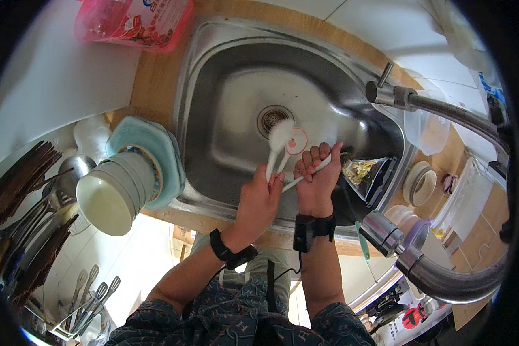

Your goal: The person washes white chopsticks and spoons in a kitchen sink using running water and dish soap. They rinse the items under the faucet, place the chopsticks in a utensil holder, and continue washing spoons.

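Note:
Over the sink (pixel 225 150), my left hand (pixel 258 202) grips the handles of two white spoons. One spoon (pixel 280 135) has a plain white bowl. The other spoon (pixel 296 142) has a red-edged bowl with a small red mark. To its right my right hand (pixel 318 176) is closed round a slim white handle (pixel 291 185), which slants down toward my left fingers. What this handle belongs to I cannot make out. Both hands hang above the basin, right of the round drain (pixel 274 120).
Stacked bowls (pixel 112 199) and pale blue dishes (pixel 170 164) stand left of the sink. A black-edged scrap holder (pixel 370 179) sits in its right side. The faucet (pixel 392 95) reaches in from the right. Utensils (pixel 46 207) crowd the far left. A pink container (pixel 138 23) stands behind.

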The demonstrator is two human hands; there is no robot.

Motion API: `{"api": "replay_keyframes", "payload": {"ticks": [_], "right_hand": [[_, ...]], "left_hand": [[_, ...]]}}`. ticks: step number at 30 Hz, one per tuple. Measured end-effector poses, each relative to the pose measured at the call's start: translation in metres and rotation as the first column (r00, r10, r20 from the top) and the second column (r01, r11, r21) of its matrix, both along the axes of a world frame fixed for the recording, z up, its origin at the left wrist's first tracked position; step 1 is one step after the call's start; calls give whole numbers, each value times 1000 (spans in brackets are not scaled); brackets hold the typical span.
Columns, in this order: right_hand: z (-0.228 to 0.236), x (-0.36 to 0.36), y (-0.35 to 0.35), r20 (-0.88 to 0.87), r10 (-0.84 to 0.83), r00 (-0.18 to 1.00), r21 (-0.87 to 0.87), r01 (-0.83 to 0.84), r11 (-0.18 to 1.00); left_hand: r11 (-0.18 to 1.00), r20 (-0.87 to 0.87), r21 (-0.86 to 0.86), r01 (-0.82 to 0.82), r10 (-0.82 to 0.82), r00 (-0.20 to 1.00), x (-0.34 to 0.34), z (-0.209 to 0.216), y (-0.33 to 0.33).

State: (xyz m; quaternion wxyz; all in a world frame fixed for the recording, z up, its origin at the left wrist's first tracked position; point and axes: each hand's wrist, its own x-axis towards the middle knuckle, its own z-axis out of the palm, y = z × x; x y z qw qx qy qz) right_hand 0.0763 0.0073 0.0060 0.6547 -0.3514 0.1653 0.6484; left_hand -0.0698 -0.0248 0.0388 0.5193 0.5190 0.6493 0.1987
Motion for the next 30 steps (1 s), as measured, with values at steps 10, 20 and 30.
{"api": "replay_keyframes", "payload": {"ticks": [10,20,30], "right_hand": [[14,-40,-4,597,132,791,-215,0,977],[26,-64,-13,439,193,877,-317,-50,947],[13,-48,-11,110,66,992,-179,-46,983]], "left_hand": [[995,18,-14,-98,98,995,5,-4,-9],[978,20,-18,-206,206,978,6,2,-7],[995,-42,17,-93,94,995,3,-1,-8]]}}
